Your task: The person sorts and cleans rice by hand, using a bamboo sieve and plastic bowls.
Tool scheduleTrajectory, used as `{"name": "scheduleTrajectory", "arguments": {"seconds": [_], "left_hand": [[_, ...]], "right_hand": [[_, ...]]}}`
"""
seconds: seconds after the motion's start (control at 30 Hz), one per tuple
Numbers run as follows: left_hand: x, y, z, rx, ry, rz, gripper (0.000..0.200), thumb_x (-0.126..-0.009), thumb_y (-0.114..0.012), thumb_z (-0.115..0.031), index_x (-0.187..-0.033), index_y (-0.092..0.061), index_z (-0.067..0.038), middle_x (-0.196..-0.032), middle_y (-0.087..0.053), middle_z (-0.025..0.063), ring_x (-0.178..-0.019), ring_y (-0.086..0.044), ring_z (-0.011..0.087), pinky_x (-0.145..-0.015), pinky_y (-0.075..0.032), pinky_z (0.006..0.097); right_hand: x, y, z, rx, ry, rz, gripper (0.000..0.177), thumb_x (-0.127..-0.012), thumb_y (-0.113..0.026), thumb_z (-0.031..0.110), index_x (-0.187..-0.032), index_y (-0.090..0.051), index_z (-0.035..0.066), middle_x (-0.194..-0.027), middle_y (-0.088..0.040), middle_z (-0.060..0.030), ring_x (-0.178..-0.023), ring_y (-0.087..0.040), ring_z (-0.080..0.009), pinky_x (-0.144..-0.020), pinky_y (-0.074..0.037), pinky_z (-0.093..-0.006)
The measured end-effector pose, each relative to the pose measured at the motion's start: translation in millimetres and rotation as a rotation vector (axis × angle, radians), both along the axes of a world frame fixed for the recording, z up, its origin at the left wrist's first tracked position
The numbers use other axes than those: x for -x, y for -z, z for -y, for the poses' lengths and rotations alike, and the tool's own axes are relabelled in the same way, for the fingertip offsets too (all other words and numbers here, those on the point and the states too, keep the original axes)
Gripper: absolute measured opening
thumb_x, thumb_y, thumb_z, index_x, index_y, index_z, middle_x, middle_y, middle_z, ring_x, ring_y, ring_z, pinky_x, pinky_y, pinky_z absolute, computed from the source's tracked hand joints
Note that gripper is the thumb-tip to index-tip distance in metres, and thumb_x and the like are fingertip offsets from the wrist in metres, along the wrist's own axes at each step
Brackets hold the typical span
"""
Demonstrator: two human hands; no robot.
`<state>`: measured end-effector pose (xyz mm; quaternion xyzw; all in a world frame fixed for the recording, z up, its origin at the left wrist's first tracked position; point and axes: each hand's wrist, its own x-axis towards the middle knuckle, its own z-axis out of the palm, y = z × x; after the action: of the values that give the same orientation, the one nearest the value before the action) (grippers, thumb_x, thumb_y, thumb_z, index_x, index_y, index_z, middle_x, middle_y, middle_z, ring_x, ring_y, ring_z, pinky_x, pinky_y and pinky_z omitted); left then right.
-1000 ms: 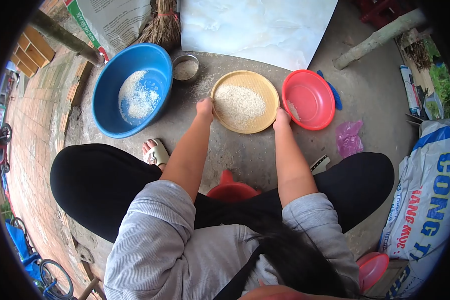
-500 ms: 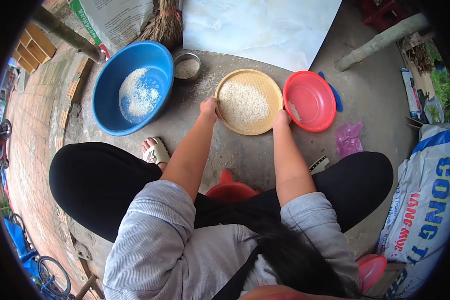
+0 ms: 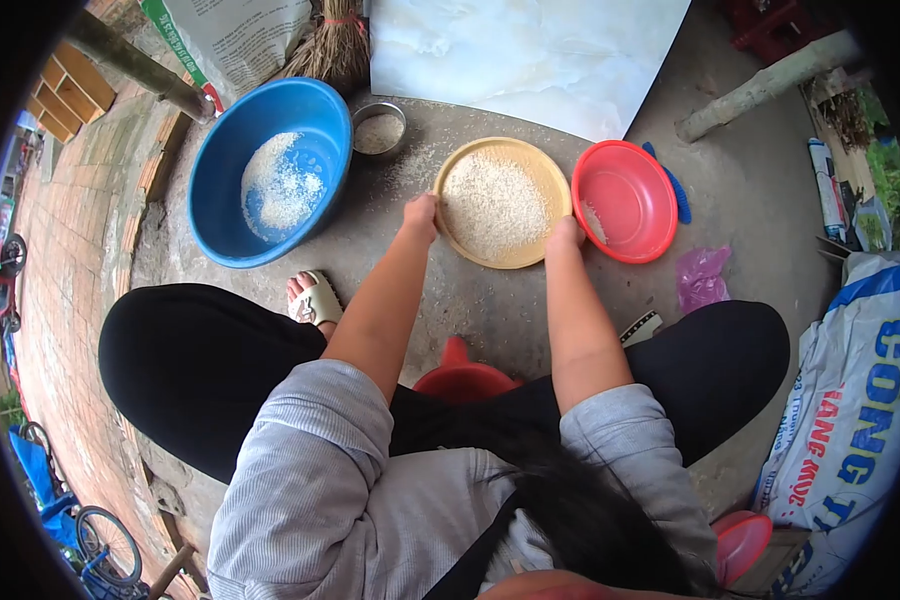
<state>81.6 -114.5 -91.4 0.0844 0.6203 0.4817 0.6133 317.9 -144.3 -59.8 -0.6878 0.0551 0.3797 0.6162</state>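
Note:
A round, yellowish sieve-like tray (image 3: pixel 554 178) is held out in front of me, with a heap of rice grains (image 3: pixel 492 205) spread over its middle and left. My left hand (image 3: pixel 421 214) grips its left rim, and my right hand (image 3: pixel 567 234) grips the lower right rim; the fingers beneath are mostly hidden. Right beside my right hand is a red plastic basin (image 3: pixel 638 200) with a little rice at its left side. To the left stands a large blue basin (image 3: pixel 210 190) holding white rice. Between it and the tray sits a metal bowl (image 3: pixel 379 130) with grains inside.
Grains are scattered on the concrete floor. A marbled white panel (image 3: pixel 520 60) and a straw broom (image 3: pixel 328 50) are at the back. A pink plastic bag (image 3: pixel 702 278) lies right, near a large printed sack (image 3: pixel 840 400). Wooden poles (image 3: pixel 760 85) stand at both sides.
The rice heap in the tray has shifted slightly, and both hands keep their hold on the rim. The whole view has moved a little; the basins stay in place.

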Motion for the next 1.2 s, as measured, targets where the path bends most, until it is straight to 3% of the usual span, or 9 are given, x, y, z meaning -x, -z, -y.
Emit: {"name": "scheduleTrajectory", "arguments": {"seconds": [0.13,0.2,0.4,0.53,0.63,0.97,1.07,1.1,1.2], "left_hand": [[57.8,-5.1,-5.0,0.04,-0.095,0.092,0.021,-0.08,-0.048,-0.009,-0.094,-0.06,0.002,-0.086,-0.06,0.0155,-0.073,-0.06,0.0286,-0.063,-0.051,0.0407],[78.6,27.9,-14.1,-0.014,-0.239,0.266,0.02,-0.079,-0.048,-0.007,-0.094,-0.06,0.001,-0.086,-0.06,0.0142,-0.072,-0.059,0.0269,-0.065,-0.05,0.0408],[-6.8,-6.3,-11.0,-0.135,-0.062,0.113,0.021,-0.081,-0.057,-0.01,-0.101,-0.058,-0.001,-0.088,-0.058,0.008,-0.081,-0.056,0.022,-0.071,-0.047,0.0355],[9.1,12.7,-18.1,-0.097,-0.047,0.075,0.016,-0.082,-0.051,-0.003,-0.096,-0.059,-0.001,-0.087,-0.06,0.0089,-0.08,-0.058,0.0208,-0.072,-0.048,0.0328],[46.6,-21.8,1.6,-0.08,-0.076,0.197,0.019,-0.086,-0.044,-0.005,-0.097,-0.059,0.0,-0.09,-0.061,0.0117,-0.081,-0.06,0.0245,-0.072,-0.049,0.0357],[19.8,2.8,-11.4,-0.071,-0.101,0.082,0.017,-0.083,-0.053,-0.005,-0.098,-0.058,0.001,-0.086,-0.06,0.009,-0.076,-0.058,0.0221,-0.069,-0.049,0.0334],[51.5,5.8,-16.7,-0.108,-0.123,0.048,0.015,-0.083,-0.051,-0.005,-0.096,-0.057,0.0,-0.087,-0.06,0.0104,-0.075,-0.059,0.0229,-0.069,-0.05,0.0369],[64.2,-1.7,-12.1,-0.109,-0.144,0.041,0.015,-0.083,-0.051,-0.005,-0.095,-0.057,0.0,-0.086,-0.06,0.0102,-0.075,-0.059,0.0226,-0.068,-0.05,0.0365],[74.1,0.8,2.5,-0.096,-0.154,-0.001,0.014,-0.082,-0.051,-0.004,-0.094,-0.056,-0.001,-0.085,-0.06,0.0095,-0.074,-0.059,0.0217,-0.068,-0.05,0.0354]], "right_hand": [[39.0,19.9,-8.8,0.103,-0.255,-0.09,0.04,-0.077,-0.043,0.005,-0.112,-0.045,-0.014,-0.113,-0.052,-0.0235,-0.102,-0.055,-0.0281,-0.087,-0.045,-0.0381],[38.3,94.3,-26.5,0.108,-0.306,-0.15,0.042,-0.074,-0.045,0.003,-0.112,-0.045,-0.015,-0.116,-0.051,-0.0241,-0.102,-0.055,-0.0295,-0.088,-0.045,-0.0389],[-2.2,-2.6,-17.2,0.021,0.031,-0.112,0.035,-0.077,-0.044,0.009,-0.104,-0.056,-0.01,-0.105,-0.059,-0.0213,-0.092,-0.061,-0.0282,-0.078,-0.05,-0.0374],[24.9,-54.3,-3.2,0.35,-0.062,0.096,0.039,-0.077,-0.043,0.009,-0.109,-0.051,-0.013,-0.111,-0.055,-0.0229,-0.099,-0.059,-0.0294,-0.083,-0.049,-0.0357],[24.9,72.3,-30.8,0.06,-0.117,-0.147,0.045,-0.074,-0.043,0.005,-0.112,-0.042,-0.019,-0.116,-0.049,-0.0285,-0.103,-0.055,-0.0334,-0.088,-0.046,-0.037],[10.0,10.3,-12.1,0.029,-0.038,-0.159,0.043,-0.075,-0.039,0.002,-0.116,-0.042,-0.009,-0.107,-0.054,-0.0243,-0.095,-0.059,-0.0356,-0.079,-0.052,-0.0444],[30.8,36.2,-21.3,0.083,-0.165,-0.267,0.035,-0.078,-0.04,0.004,-0.11,-0.049,-0.006,-0.105,-0.057,-0.0219,-0.092,-0.06,-0.0334,-0.078,-0.052,-0.0425],[18.9,123.0,-42.6,0.023,-0.265,-0.392,0.027,-0.08,-0.044,0.005,-0.104,-0.052,-0.004,-0.101,-0.059,-0.0192,-0.088,-0.061,-0.0309,-0.076,-0.052,-0.0405],[31.8,73.3,-36.0,0.005,-0.324,-0.321,0.037,-0.072,-0.053,-0.001,-0.107,-0.046,-0.011,-0.104,-0.055,-0.0219,-0.09,-0.06,-0.0318,-0.077,-0.051,-0.0405]]}}
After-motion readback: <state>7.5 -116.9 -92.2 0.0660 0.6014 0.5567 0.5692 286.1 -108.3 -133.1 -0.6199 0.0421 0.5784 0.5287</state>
